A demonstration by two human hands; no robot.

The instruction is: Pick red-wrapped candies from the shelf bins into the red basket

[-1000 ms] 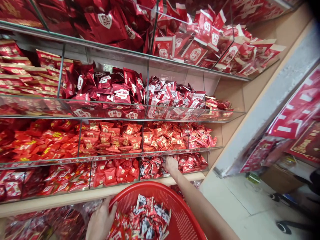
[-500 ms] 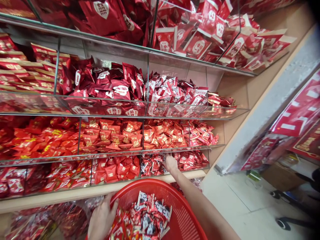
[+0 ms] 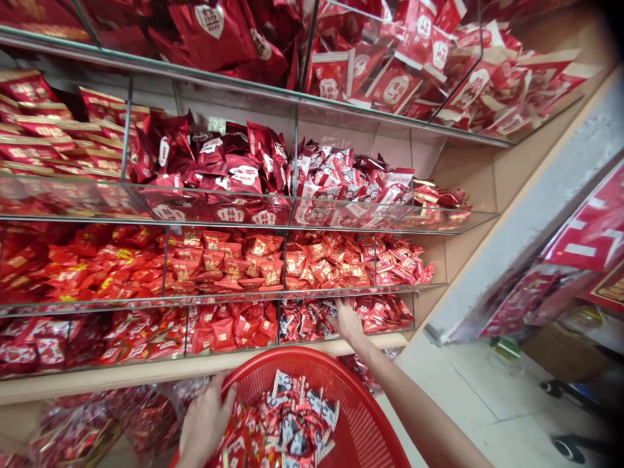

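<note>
The two hands are held well apart. The rim of a red basket [image 3: 363,422] is clasped by the left hand [image 3: 207,416], with the thumb laid over it. In the basket, small packets printed with black-and-white figures [image 3: 295,426] are heaped, and plainer red packets [image 3: 238,439] are seen beside them on the left. The right hand [image 3: 348,322] is set among the red-and-white packets [image 3: 305,322] in a compartment of the bottom row of the shelf [image 3: 107,380] (its fingertips are partly hidden, so whether a packet is pinched cannot be told). The rows above are filled with more red packets, split by glass dividers. Clear plastic bags [image 3: 73,429] are kept below the wooden ledge, and a pale tiled floor [image 3: 468,390] is shown at the right
</note>
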